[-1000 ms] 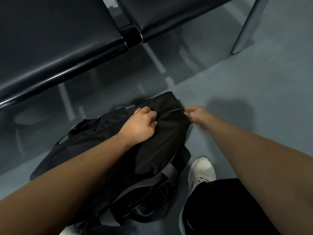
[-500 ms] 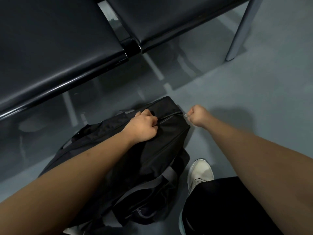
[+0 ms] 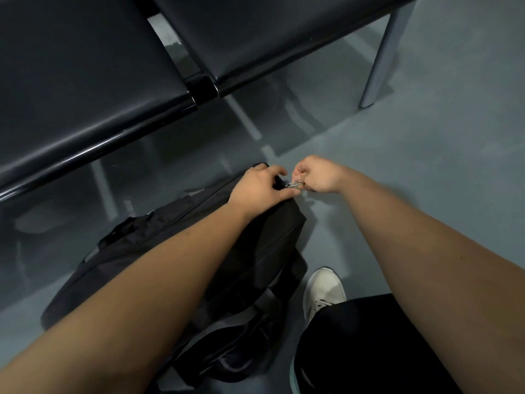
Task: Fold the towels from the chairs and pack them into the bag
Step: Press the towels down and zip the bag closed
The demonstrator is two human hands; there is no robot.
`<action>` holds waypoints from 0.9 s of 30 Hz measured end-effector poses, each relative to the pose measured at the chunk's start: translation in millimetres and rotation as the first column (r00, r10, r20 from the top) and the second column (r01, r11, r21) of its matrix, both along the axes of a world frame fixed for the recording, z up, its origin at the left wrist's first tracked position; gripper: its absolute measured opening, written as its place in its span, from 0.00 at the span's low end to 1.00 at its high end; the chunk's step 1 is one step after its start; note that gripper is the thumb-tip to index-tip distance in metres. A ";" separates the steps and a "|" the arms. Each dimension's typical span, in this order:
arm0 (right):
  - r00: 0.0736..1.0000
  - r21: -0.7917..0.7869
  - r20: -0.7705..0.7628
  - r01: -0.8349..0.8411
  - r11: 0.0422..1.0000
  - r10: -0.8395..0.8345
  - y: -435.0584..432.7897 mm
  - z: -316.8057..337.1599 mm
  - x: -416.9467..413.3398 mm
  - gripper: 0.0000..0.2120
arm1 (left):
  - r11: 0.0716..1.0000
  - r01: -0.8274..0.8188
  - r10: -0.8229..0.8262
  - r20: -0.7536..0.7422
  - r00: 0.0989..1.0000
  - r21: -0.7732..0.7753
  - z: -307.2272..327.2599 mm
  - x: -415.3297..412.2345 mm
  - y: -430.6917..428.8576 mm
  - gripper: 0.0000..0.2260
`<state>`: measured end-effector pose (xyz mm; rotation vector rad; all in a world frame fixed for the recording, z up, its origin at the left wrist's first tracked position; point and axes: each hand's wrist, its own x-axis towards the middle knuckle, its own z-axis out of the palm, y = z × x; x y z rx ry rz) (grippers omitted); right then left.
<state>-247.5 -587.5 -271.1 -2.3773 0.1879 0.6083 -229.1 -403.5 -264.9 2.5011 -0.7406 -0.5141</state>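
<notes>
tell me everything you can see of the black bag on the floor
The soft black fabric bag lies slumped on the grey floor before the black chairs, grey webbing straps trailing at its near end. Its top looks zipped shut. The left hand grips its far corner; the right hand pinches the metal zipper pull.

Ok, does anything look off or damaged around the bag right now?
Nothing stands out. The black bag lies on the floor, the left hand grips its end and the right hand pinches the zipper pull. No tear or spill shows.
</notes>
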 end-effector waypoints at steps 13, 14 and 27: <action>0.954 0.489 -0.164 0.300 0.819 -0.251 -7.0 -18.0 -3.6 0.09 | 0.998 -0.066 0.064 0.117 0.991 0.013 -13.3 3.2 -11.9 0.09; 0.952 0.480 -0.178 0.304 0.823 -0.248 -9.1 -24.5 -6.8 0.07 | 0.989 -0.141 0.143 0.057 0.988 -0.044 -14.2 3.2 -8.8 0.08; 0.978 0.302 0.073 0.166 0.939 -0.197 23.5 -61.0 -14.3 0.05 | 0.746 -0.614 0.406 -0.553 0.727 -0.259 -13.4 -1.3 8.3 0.04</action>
